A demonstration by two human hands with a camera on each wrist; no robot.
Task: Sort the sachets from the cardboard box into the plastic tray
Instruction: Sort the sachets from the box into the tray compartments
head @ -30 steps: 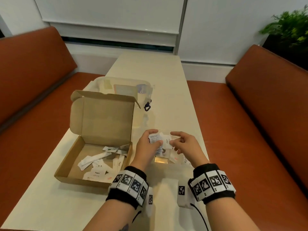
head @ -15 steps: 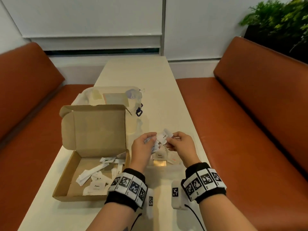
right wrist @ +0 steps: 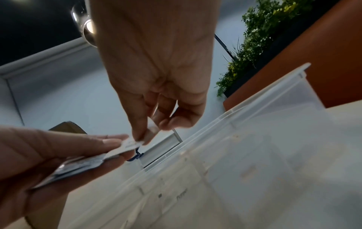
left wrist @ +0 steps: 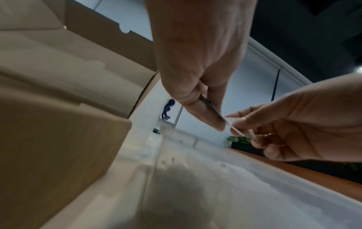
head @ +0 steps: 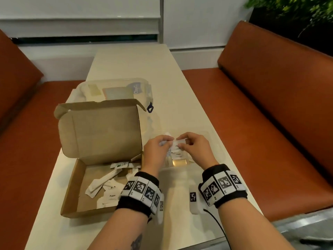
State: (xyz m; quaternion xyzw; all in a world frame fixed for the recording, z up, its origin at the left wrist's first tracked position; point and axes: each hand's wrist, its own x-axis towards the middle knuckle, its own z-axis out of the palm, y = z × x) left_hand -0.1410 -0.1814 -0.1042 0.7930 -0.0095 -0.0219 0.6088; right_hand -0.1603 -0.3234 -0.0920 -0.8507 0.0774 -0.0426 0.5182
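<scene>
Both hands lowered over plastic tray [head: 215, 141]; left hand [head: 156, 148] grips sachets [right wrist: 82, 162], right hand [head: 195, 147] pinches one.

The upright lid [head: 100, 130] of the cardboard box [head: 72, 192] walls off the left; bench [head: 129, 60] beyond lies open.

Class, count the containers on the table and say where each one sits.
3: the cardboard box lies open on the left; the plastic tray sits right of it; a clear tub stands behind the box lid, partly hidden.
</scene>
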